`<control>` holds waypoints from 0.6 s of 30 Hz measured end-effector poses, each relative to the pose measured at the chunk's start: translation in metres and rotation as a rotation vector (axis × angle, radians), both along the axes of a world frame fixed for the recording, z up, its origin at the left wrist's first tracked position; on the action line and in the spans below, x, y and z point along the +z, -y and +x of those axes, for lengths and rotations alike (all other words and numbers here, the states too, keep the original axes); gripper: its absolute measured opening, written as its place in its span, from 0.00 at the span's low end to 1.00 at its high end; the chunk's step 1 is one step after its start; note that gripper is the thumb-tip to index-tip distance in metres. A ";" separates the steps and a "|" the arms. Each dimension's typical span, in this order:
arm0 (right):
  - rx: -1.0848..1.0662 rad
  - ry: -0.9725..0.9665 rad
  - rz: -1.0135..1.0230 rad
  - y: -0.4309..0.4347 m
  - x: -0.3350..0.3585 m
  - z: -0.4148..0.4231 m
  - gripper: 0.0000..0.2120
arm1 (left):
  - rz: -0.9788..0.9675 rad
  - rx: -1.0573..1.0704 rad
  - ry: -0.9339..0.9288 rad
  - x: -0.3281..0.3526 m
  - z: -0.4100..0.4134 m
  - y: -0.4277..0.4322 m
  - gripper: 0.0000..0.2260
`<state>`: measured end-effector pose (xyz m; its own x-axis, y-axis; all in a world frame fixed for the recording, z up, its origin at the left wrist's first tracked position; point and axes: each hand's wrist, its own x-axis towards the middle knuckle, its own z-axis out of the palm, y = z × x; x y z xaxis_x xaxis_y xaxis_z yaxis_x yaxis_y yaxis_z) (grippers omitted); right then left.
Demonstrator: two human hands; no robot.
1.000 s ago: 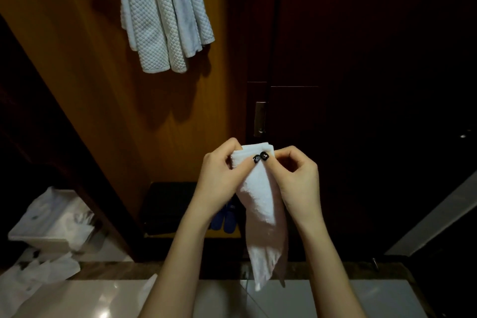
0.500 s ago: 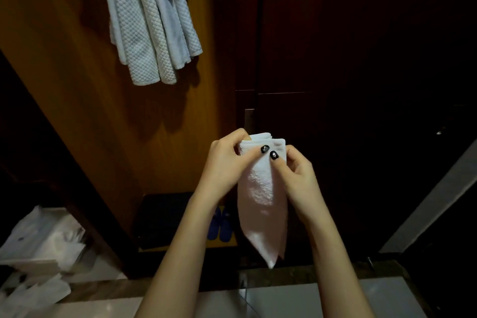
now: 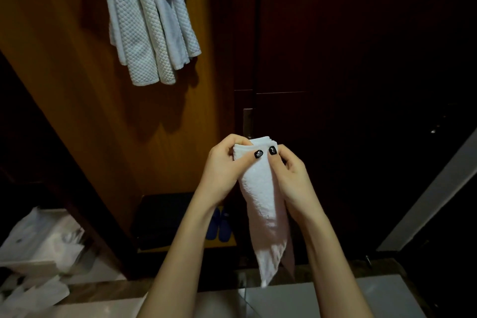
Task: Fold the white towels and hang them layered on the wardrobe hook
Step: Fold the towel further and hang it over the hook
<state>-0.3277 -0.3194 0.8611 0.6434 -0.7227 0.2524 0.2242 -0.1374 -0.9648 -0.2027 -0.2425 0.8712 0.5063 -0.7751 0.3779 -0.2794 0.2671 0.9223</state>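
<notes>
You are pinching the folded white hand towel (image 3: 260, 188) at its top edge with your left hand (image 3: 222, 173) and right hand (image 3: 289, 175), well below the hung waffle towels (image 3: 149, 28); lifting it there looks next.

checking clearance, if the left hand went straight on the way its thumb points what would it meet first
The right hand: the left hand points its thumb right across the towel top, and the right thumb lies just beside it. Both hold the same towel, so depth likely matches.
</notes>
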 end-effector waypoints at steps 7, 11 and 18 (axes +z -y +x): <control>-0.034 -0.001 -0.118 -0.002 0.008 0.003 0.10 | -0.024 -0.018 0.007 0.009 -0.001 -0.006 0.08; -0.157 -0.119 -0.191 0.003 0.002 0.005 0.13 | -0.068 0.023 -0.032 0.012 -0.002 -0.006 0.14; -0.136 -0.035 -0.182 0.007 0.001 -0.005 0.16 | -0.046 -0.107 0.196 0.020 0.000 -0.010 0.16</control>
<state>-0.3324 -0.3262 0.8618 0.5540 -0.7479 0.3657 0.1582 -0.3367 -0.9282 -0.2023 -0.2326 0.8915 0.3358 -0.7999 0.4973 -0.4201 0.3453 0.8392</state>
